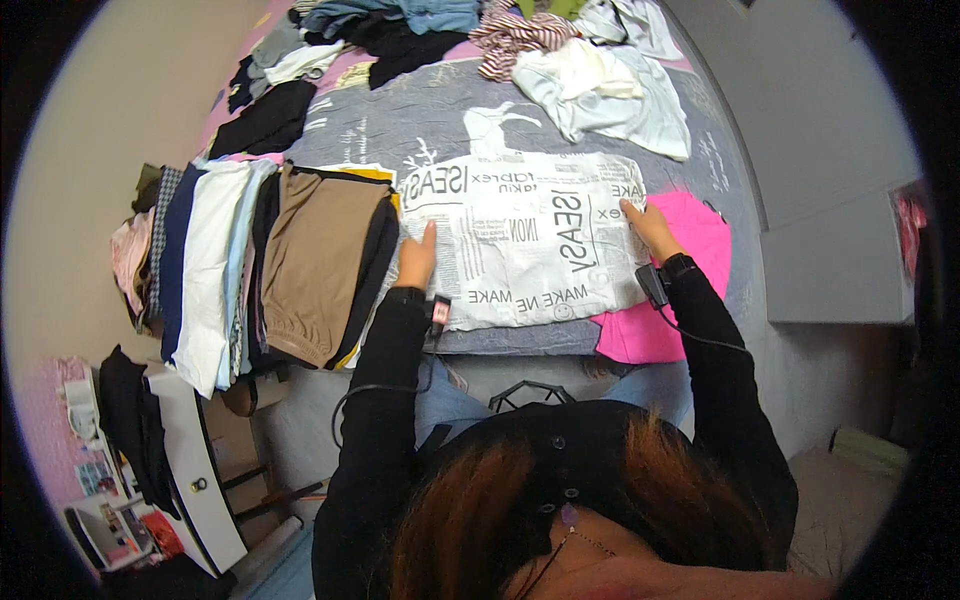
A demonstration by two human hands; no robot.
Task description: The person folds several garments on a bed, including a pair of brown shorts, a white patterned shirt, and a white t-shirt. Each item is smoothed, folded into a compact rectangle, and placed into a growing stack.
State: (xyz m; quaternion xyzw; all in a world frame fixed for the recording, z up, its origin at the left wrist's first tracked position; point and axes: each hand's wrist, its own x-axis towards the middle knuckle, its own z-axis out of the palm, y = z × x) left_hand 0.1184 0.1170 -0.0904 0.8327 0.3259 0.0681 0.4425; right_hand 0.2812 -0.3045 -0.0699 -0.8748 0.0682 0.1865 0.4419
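Spread flat before me is a white cloth piece [517,247] covered in black print, roughly rectangular, its exact kind unclear. My left hand [418,259] grips its left side, thumb on top and fingers hidden underneath. At the opposite side, my right hand [649,229] holds the edge in the same way. A bright pink garment [694,240] lies partly beneath the cloth's right end, under my right wrist. Just left of my left hand, a brown garment [322,255] with a gathered edge lies folded over black and yellow clothes.
Folded clothes continue leftward in a row, including a white garment [210,262] and a navy one [178,255]. Loose pale-blue clothing [637,101] and a striped garment [517,37] lie farther back on the grey patterned bedspread [405,97]. A white cabinet [199,465] stands lower left.
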